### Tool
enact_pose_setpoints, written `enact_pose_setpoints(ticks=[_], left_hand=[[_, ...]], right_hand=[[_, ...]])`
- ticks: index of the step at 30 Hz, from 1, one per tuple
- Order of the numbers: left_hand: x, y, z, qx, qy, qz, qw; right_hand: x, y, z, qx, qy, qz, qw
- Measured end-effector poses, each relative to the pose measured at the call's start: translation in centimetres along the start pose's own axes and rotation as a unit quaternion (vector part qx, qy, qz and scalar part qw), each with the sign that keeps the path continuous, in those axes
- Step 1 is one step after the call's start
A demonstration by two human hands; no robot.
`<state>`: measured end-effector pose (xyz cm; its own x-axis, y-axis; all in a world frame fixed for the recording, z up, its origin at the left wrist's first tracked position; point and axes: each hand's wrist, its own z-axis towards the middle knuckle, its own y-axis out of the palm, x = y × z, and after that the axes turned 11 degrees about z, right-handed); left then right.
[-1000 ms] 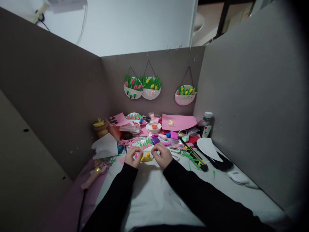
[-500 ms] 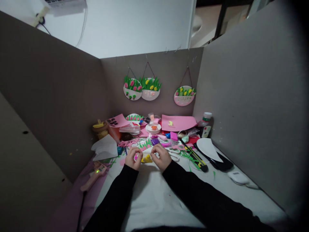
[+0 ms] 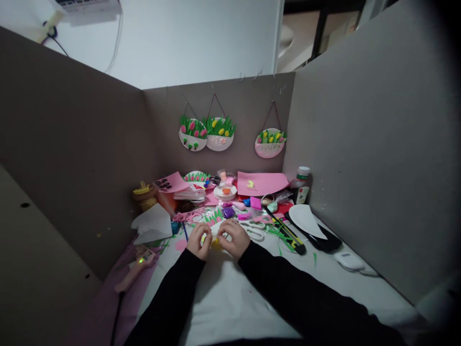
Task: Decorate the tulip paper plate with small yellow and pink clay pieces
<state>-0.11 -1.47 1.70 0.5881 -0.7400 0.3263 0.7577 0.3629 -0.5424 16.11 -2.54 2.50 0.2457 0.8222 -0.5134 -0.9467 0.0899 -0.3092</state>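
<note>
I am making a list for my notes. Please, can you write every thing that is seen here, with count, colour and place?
yellow piece: 1, yellow, between both hands
glue gun: 1, pink, left on table
hanging plates: 3, white with green, back wall
pink sheet: 1, pink, back of table
bottle: 1, dark, white cap, right back
white paper: 1, white, left
scissors: 1, white, beside right hand
left hand: pinching the piece
right hand: pinching the piece
</note>
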Motion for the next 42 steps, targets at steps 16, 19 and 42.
enact_pose_setpoints(ticks=[16, 19, 42], left_hand=[[0.6, -0.4, 0.2, -0.004, 0.030, 0.052, 0.998], [0.2, -0.5, 0.2, 0.031, 0.022, 0.072, 0.997], [1.1, -1.6, 0.1, 0.075, 0.071, 0.067, 0.992]], right_hand=[[-0.7, 0.1, 0.1, -0.030, -0.009, -0.041, 0.999], [-0.7, -0.1, 0.2, -0.021, 0.000, -0.049, 0.999], [-0.6, -2.4, 0.4, -0.023, 0.057, -0.042, 0.997]])
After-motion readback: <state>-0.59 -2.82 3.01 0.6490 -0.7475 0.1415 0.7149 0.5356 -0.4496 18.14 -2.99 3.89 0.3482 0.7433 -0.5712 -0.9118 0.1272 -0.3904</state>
